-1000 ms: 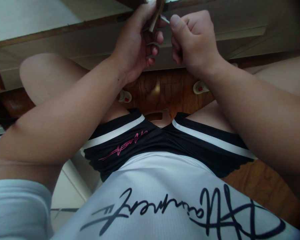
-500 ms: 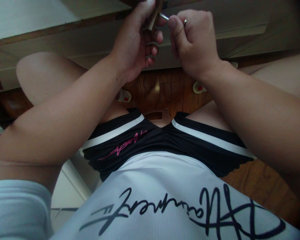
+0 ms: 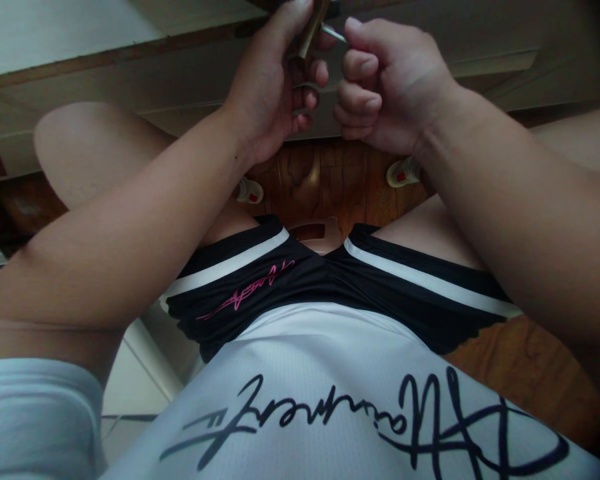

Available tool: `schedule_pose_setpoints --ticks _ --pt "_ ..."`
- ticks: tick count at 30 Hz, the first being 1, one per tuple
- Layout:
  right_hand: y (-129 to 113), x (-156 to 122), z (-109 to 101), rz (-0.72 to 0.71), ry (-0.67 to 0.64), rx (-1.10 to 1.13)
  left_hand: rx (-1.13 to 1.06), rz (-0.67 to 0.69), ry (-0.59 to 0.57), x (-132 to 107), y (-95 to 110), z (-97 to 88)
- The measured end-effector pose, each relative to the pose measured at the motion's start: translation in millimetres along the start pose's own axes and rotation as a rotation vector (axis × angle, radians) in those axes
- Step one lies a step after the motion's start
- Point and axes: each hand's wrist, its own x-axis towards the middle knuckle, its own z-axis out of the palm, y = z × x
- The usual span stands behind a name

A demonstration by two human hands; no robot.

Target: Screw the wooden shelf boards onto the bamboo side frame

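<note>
Both hands work on a small stick at the top edge.
Left hand point(image 3: 275, 87) clamps the stiff, light stick point(image 3: 310, 33); right hand point(image 3: 390, 80) is fisted on a thin metal pin point(image 3: 334, 33), best gripped low.

- The right hand point(image 3: 387, 83) rolls over since a second ago: its curled fingers point(image 3: 360, 67) now face the camera, where the knuckles showed.
- Its thumb tip now pinches the thin metal tool point(image 3: 333, 32) from above.
- The right forearm sits higher.

Tight at the top, open between the knees

Crowded by the wooden ledge point(image 3: 130, 57) above; blocked sideways by both thighs; free over bare floor point(image 3: 330, 177) between two small white feet point(image 3: 250, 192).
</note>
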Motion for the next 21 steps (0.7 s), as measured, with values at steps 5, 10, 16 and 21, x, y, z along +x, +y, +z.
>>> schedule_pose_setpoints --ticks 5,10,16,21 --pt "15.4 12.8 5.9 -0.269 0.264 -0.118 0.023 -0.012 0.015 -2.6 5.0 1.8" --pt "22.3 16.0 7.2 -0.492 0.362 -0.343 0.041 0.000 0.042 -2.3 4.3 2.5" --pt "23.7 10.5 -4.6 -0.664 0.488 -0.965 0.042 -0.013 0.036 -1.6 3.9 1.9" --pt "23.9 11.2 -14.7 -0.655 0.584 -1.193 0.034 -0.021 0.048 -0.6 2.5 1.3"
